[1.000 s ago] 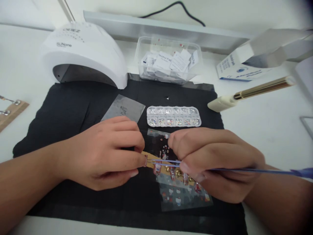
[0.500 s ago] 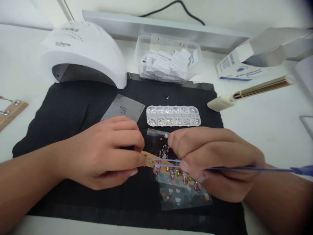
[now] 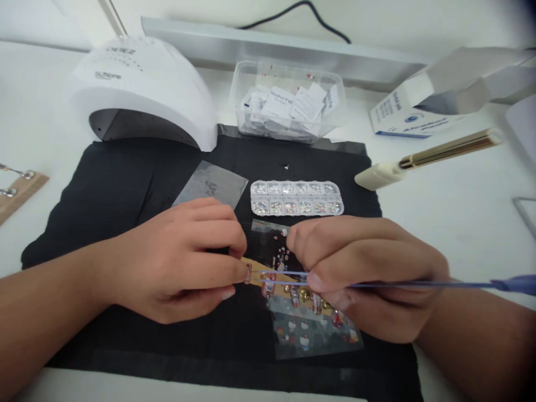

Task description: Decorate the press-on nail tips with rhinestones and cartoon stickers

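Observation:
My left hand (image 3: 201, 262) is closed, its fingertips pinching a small decorated false nail (image 3: 248, 273) at the left end of a wooden nail stand (image 3: 255, 270). Closed around slim blue-purple tweezers (image 3: 285, 274), my right hand (image 3: 372, 273) points their two prongs left, with the tips close to that nail. More false nails (image 3: 268, 285) with red and clear decoration sit along the stand, on gold-coloured holders (image 3: 305, 294). Under the stand lies a clear sticker sheet (image 3: 310, 335) with small cartoon figures, partly hidden by my right hand.
Behind my hands are a rhinestone case (image 3: 296, 198) and a clear packet (image 3: 213, 184) on a black mat (image 3: 209, 357). Farther back stand a white nail lamp (image 3: 142, 89), a tub (image 3: 288, 125) of alcohol pads and an opened box (image 3: 406, 111). A gold-capped bottle (image 3: 381, 175) leans at right.
My right hand and the tweezers have shifted very slightly left and up. My left hand has hardly moved and keeps its pinch; a bit more of the false nail shows at its fingertips.

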Action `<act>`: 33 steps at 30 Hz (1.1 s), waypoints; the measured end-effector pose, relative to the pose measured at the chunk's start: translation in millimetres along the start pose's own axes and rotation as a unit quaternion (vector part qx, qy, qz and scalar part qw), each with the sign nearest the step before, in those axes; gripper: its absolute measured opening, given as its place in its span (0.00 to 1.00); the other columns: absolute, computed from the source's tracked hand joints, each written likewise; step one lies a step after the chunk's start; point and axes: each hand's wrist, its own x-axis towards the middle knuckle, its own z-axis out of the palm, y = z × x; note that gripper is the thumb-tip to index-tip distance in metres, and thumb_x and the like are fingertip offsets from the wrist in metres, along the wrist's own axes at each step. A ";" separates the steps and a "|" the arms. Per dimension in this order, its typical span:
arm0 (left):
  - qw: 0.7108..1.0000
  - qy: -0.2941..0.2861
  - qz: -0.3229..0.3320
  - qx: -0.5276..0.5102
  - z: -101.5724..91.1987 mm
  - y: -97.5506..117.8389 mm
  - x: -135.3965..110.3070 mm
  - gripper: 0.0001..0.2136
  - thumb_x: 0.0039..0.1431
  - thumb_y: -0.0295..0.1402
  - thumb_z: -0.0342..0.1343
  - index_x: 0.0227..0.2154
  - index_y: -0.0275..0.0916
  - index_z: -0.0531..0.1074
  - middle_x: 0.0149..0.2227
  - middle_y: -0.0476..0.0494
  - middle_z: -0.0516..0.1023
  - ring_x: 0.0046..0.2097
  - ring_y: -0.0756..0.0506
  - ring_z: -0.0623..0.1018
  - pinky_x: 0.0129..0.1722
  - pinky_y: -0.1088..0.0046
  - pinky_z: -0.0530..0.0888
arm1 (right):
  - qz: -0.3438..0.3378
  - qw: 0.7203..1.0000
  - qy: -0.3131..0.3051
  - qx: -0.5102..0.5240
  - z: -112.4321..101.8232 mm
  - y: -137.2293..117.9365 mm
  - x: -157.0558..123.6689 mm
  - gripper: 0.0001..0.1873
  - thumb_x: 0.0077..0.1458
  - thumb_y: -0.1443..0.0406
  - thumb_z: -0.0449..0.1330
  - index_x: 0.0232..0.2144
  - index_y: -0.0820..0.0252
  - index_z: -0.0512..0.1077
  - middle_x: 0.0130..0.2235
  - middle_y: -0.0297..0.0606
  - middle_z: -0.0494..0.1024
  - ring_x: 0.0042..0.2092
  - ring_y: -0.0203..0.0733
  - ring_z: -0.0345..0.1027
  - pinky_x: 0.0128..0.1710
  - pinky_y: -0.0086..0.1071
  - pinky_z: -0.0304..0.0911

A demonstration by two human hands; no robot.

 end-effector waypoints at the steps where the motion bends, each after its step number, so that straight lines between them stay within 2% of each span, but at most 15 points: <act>1: 1.000 -0.002 0.000 -0.001 -0.1 0.1 0.0 0.09 0.56 0.25 0.55 0.40 0.38 0.71 0.36 0.42 0.75 0.37 0.43 0.73 0.38 0.61 0.71 | -0.001 1.000 -0.002 -0.001 -0.2 0.2 -0.1 0.05 0.61 0.70 0.53 0.36 0.63 0.69 0.28 0.33 0.70 0.28 0.29 0.65 0.29 0.27 0.67; 9: 1.000 -0.003 0.008 -0.009 1.2 -0.3 -2.1 0.09 0.56 0.25 0.56 0.40 0.36 0.72 0.36 0.40 0.75 0.38 0.43 0.71 0.39 0.61 0.71 | 0.020 1.000 -0.001 -0.008 0.1 -3.9 0.3 0.05 0.62 0.69 0.53 0.35 0.63 0.69 0.28 0.33 0.70 0.28 0.30 0.64 0.30 0.28 0.67; 15: 1.000 -0.004 0.013 -0.013 0.4 0.5 1.2 0.09 0.56 0.25 0.55 0.40 0.36 0.72 0.36 0.40 0.74 0.37 0.43 0.71 0.38 0.59 0.71 | 0.008 1.000 -0.002 -0.003 -0.9 -0.2 1.1 0.04 0.60 0.70 0.55 0.34 0.63 0.70 0.28 0.33 0.71 0.28 0.30 0.64 0.29 0.28 0.67; 22: 1.000 0.025 0.017 -0.003 1.2 -2.4 -2.3 0.07 0.55 0.24 0.56 0.38 0.36 0.71 0.35 0.41 0.74 0.38 0.44 0.73 0.39 0.60 0.71 | -0.022 1.000 0.003 0.013 -0.2 2.7 1.8 0.05 0.60 0.71 0.54 0.35 0.65 0.70 0.28 0.34 0.71 0.28 0.30 0.64 0.29 0.27 0.67; 33: 1.000 0.025 0.011 -0.001 2.4 -3.1 -2.9 0.07 0.56 0.24 0.56 0.38 0.36 0.71 0.35 0.41 0.74 0.37 0.44 0.73 0.38 0.61 0.71 | 0.011 1.000 0.019 0.008 1.3 -2.1 1.6 0.05 0.61 0.69 0.54 0.34 0.64 0.70 0.28 0.33 0.72 0.28 0.29 0.65 0.29 0.27 0.66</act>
